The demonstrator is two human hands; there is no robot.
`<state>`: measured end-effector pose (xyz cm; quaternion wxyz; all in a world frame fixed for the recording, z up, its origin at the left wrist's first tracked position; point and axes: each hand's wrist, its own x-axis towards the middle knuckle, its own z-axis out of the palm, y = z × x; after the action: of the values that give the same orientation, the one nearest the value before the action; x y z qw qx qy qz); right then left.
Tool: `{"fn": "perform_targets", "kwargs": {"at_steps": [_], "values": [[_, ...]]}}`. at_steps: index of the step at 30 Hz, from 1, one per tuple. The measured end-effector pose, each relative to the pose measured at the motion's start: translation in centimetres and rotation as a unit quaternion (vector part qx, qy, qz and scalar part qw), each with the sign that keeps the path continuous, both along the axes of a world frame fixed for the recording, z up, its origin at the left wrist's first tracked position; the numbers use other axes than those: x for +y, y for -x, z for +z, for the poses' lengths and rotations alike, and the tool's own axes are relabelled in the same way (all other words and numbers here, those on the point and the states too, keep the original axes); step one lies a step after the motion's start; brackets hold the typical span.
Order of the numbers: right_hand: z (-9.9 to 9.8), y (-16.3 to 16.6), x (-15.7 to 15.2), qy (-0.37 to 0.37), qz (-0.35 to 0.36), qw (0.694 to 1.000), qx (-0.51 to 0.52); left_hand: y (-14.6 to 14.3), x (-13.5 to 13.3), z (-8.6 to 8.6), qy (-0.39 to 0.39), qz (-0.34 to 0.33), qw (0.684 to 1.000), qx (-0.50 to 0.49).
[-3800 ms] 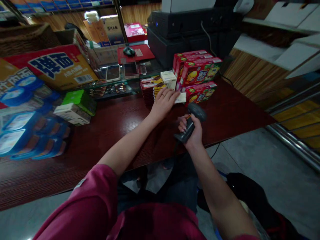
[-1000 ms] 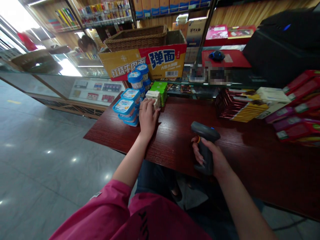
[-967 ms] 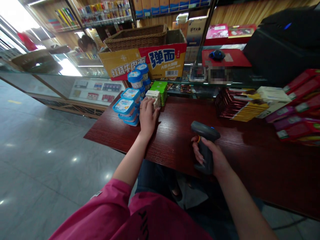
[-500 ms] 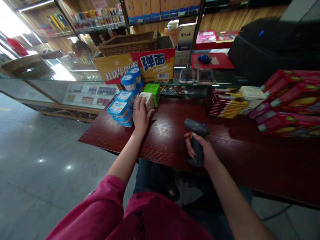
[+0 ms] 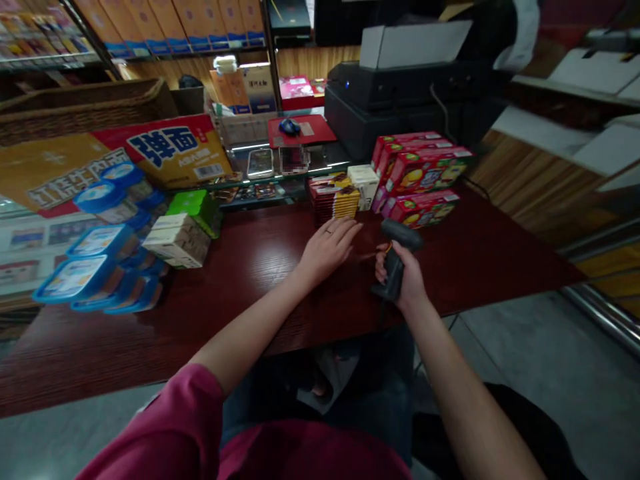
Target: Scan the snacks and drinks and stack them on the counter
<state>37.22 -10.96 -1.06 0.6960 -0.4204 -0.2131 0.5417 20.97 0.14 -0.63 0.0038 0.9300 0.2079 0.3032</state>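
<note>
In right hand (image 5: 413,275), over tabletop (image 5: 240,287) near front edge, scanner (image 5: 395,268), long axis slanting toward back edge; just before packs (image 5: 334,199) at back edge, and nearer, left hand (image 5: 326,251), outstretched, nothing visibly held.

Packets (image 5: 340,201) on table (image 5: 240,267) (boxes (image 5: 423,175) right)

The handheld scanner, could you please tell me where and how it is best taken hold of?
Probably by its handle, from the near right, fingers wrapped around, as the right hand does. The handle slants from the wider head toward the near edge of the table, so the palm can close on it, leaving the head uncovered.
</note>
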Motion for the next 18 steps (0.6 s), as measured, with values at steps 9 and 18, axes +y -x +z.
{"fn": "perform_targets", "kwargs": {"at_steps": [9,18], "values": [[-0.2,0.1,0.3,0.018,-0.059,0.997,0.049,-11.2,7.3,7.0,0.058,0.175,0.981,0.057],[-0.3,-0.1,0.1,0.004,-0.058,0.997,0.054,-13.1,9.6,5.7,0.066,0.188,0.98,-0.002]]}}
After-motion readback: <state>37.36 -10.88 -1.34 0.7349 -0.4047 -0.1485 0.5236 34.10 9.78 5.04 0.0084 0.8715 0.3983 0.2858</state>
